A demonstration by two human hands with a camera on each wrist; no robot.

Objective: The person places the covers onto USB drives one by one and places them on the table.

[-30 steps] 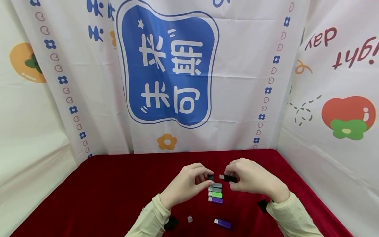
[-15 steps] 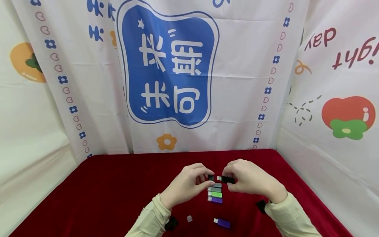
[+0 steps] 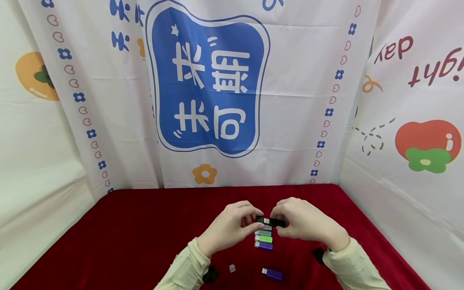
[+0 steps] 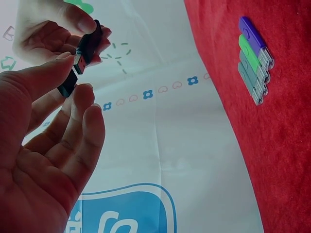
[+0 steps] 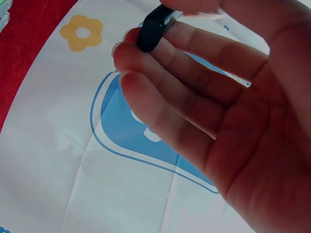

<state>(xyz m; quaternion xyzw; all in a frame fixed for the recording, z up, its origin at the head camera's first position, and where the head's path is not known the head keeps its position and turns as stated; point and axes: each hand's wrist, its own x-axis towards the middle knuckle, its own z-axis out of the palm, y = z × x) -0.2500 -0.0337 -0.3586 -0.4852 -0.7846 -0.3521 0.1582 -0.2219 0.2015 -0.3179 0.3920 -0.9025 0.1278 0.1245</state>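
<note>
My left hand [image 3: 232, 223] pinches a small black cap [image 4: 68, 86] between thumb and fingers. Facing it, my right hand [image 3: 306, 221] holds a black USB stick [image 4: 90, 44] by its body. The metal plug points at the cap's opening, close to it; in the head view I cannot tell whether the tip touches. In the right wrist view only the dark end of the black USB stick [image 5: 153, 31] shows between the fingers. Below the hands lie capped USB sticks in a row: grey ones [image 3: 264, 233], a green one [image 3: 265, 239] and a purple one [image 3: 265, 245].
An uncapped purple USB stick [image 3: 272, 274] lies near the front of the red cloth [image 3: 137, 237], with a clear cap [image 3: 232, 268] to its left. Dark pieces lie by the left sleeve [image 3: 210, 274] and right sleeve [image 3: 318, 255]. Printed curtains [image 3: 290, 121] enclose the table.
The right hand has moved left with the black USB stick, narrowing the gap to the cap. The left hand has shifted only slightly.
</note>
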